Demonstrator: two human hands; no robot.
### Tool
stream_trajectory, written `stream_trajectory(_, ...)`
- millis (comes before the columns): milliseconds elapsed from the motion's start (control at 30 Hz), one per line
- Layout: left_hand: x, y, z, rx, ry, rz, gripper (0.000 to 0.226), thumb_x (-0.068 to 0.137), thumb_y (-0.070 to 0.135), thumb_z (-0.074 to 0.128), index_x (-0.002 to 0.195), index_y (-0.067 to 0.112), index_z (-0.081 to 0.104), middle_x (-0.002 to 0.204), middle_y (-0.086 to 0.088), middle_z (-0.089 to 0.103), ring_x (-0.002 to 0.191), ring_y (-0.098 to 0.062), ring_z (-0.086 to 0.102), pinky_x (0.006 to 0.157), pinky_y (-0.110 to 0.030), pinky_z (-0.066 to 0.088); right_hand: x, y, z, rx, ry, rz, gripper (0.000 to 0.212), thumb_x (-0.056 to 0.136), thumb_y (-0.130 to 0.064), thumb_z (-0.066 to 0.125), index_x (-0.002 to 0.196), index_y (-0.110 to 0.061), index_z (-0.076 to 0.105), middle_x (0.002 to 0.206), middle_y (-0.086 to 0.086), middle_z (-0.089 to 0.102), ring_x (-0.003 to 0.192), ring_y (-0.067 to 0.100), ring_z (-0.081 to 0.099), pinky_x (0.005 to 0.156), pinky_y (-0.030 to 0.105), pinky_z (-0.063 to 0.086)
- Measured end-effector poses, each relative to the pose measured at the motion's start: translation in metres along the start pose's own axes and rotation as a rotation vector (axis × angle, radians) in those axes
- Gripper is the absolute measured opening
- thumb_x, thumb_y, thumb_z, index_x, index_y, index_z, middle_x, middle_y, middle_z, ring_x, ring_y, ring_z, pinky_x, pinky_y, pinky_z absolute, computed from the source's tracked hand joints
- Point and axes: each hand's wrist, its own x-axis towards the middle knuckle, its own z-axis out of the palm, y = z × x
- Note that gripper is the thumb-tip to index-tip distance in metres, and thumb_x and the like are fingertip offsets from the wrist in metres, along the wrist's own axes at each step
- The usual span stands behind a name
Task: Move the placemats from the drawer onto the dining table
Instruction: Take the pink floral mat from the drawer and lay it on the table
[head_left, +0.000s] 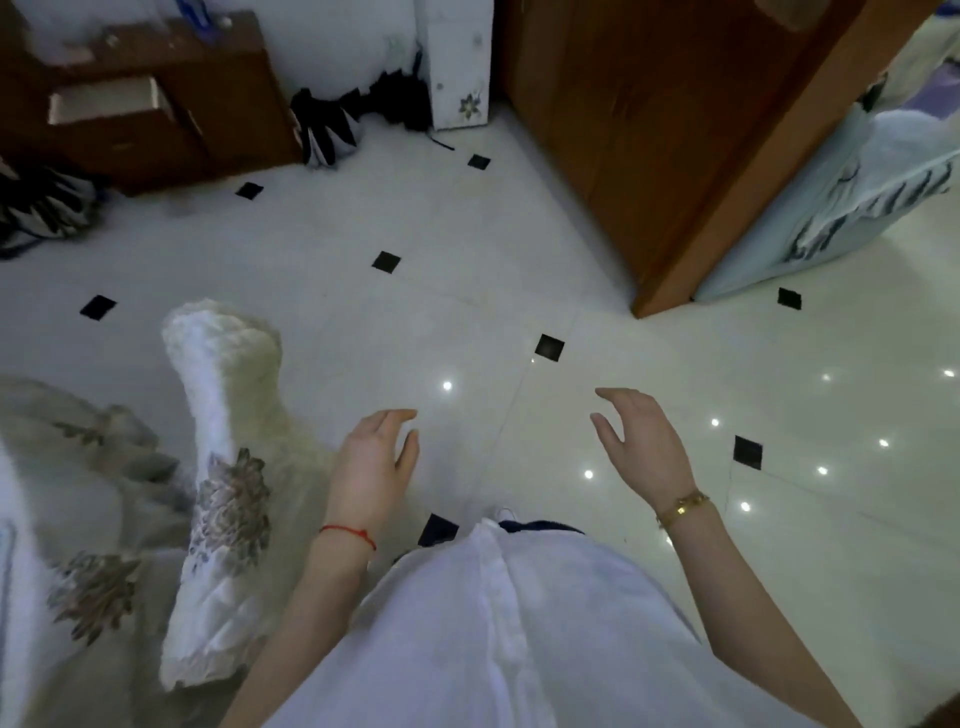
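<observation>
Both grips (376, 457) (641, 441) empty — drawer (106, 101) open

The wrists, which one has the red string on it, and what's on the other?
The left wrist wears the thin red string. The right wrist has a gold chain bracelet instead. Both hands are open and empty above the floor.

Both hands hang empty with fingers loosely spread: the left hand (375, 467) at 7 o'clock, the right hand (641, 447) at 5 o'clock, palms facing each other.
</observation>
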Motion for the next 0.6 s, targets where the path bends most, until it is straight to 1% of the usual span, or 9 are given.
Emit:
stream_trajectory(133,0.078,0.0,-0.007,-0.011,0.101,-0.132,0.025,0.092,0.015,0.058,0.115,0.009,0.065,0.11,-0.009,0.068,0.101,-0.025,0.062,0.088,-0.034,0.049,0.123,-0.025,-0.002,-0.003,-0.036,-0.147,0.032,0.095,-0.02,0.058,0.124,-0.008,0.059,0.12,0.011,0.063,0.116,0.028,0.054,0.098,0.039,0.045)
stream_trajectory(233,0.124,-0.018,-0.012,-0.012,0.159,-0.233,0.025,0.093,0.016,0.057,0.116,0.009,0.064,0.111,-0.009,0.067,0.102,-0.025,0.062,0.088,-0.035,0.051,0.198,-0.047,0.017,0.022,-0.1,-0.245,0.031,0.095,-0.021,0.057,0.123,-0.009,0.06,0.119,0.008,0.064,0.115,0.025,0.055,0.099,0.036,0.045)
stream_trajectory(300,0.152,-0.039,-0.013,-0.002,0.189,-0.311,0.026,0.094,0.019,0.055,0.116,0.009,0.064,0.112,-0.007,0.067,0.103,-0.024,0.062,0.088,-0.035,0.051,0.244,-0.063,0.036,0.039,-0.141,-0.289,0.03,0.095,-0.02,0.057,0.123,-0.009,0.061,0.118,0.007,0.064,0.112,0.022,0.056,0.097,0.033,0.044)
stream_trajectory(367,0.185,-0.065,-0.016,0.004,0.217,-0.375,0.027,0.094,0.02,0.055,0.117,0.01,0.064,0.114,-0.006,0.067,0.105,-0.024,0.061,0.089,-0.035,0.05,0.294,-0.083,0.057,0.036,-0.182,-0.332,0.031,0.096,-0.021,0.056,0.125,-0.009,0.06,0.121,0.006,0.063,0.114,0.022,0.054,0.098,0.031,0.043)
stream_trajectory(467,0.242,-0.106,-0.031,0.017,0.232,-0.443,0.027,0.094,0.021,0.054,0.118,0.011,0.063,0.117,-0.005,0.067,0.11,-0.024,0.06,0.092,-0.035,0.048,0.371,-0.12,0.085,0.023,-0.226,-0.382,0.032,0.096,-0.022,0.055,0.126,-0.009,0.059,0.122,0.007,0.063,0.117,0.023,0.053,0.098,0.025,0.036)
stream_trajectory(600,0.331,-0.157,-0.083,0.024,0.303,-0.508,0.026,0.093,0.018,0.056,0.116,0.011,0.064,0.107,-0.009,0.067,0.101,-0.027,0.062,0.087,-0.037,0.051,0.475,-0.193,0.111,0.051,-0.239,-0.433,0.032,0.096,-0.021,0.055,0.125,-0.008,0.059,0.122,0.008,0.063,0.116,0.024,0.054,0.096,0.022,0.034)
